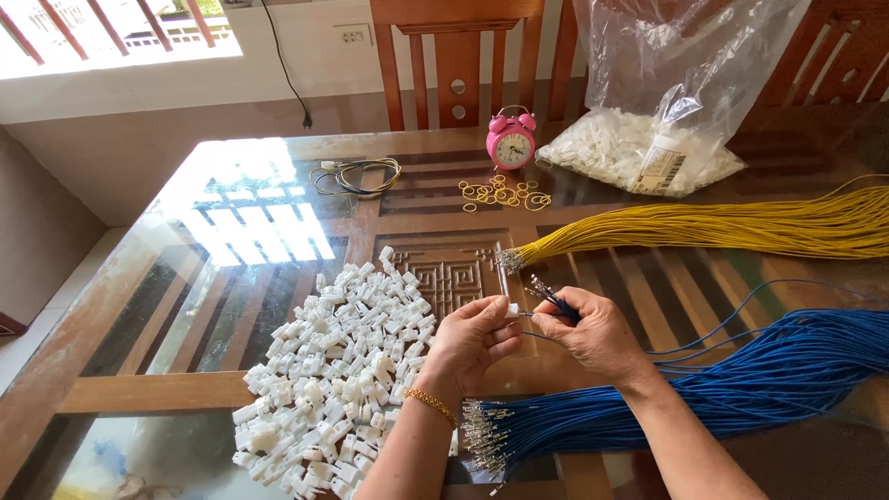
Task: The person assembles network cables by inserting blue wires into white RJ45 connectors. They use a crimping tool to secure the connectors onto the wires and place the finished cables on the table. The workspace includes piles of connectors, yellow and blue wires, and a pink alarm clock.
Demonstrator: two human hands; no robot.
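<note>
Right near the middle of the glass table [278,167], two bare hands close together. Left hand [468,343], with a gold bracelet [431,405] on the wrist, pinching a small white plastic piece [512,310] between thumb and fingertips. Right hand [593,333] closed on a few blue wires [554,301], metal tips poking up past the fingers, one wire end right at the white piece (touching or just short of it, too small to tell).

Just left of the hands, toward the near left corner, a big pile of white plastic pieces [333,370]. By the near edge, under the wrists, a fat bundle of blue wires [722,389] with shiny metal ends, stretching off to the right edge. Beyond the hands, a bundle of yellow wires [741,227], running from the middle out to the right edge too.

Near the far edge, a little pink alarm clock [510,141] standing upright. Just in front of the clock, a scatter of yellow rubber bands [500,194]. To the right of the clock, a clear plastic bag [648,139] with more white pieces inside. To the left of the clock, a small coil of cable [356,176]. Behind the far edge, wooden chairs [458,56].
</note>
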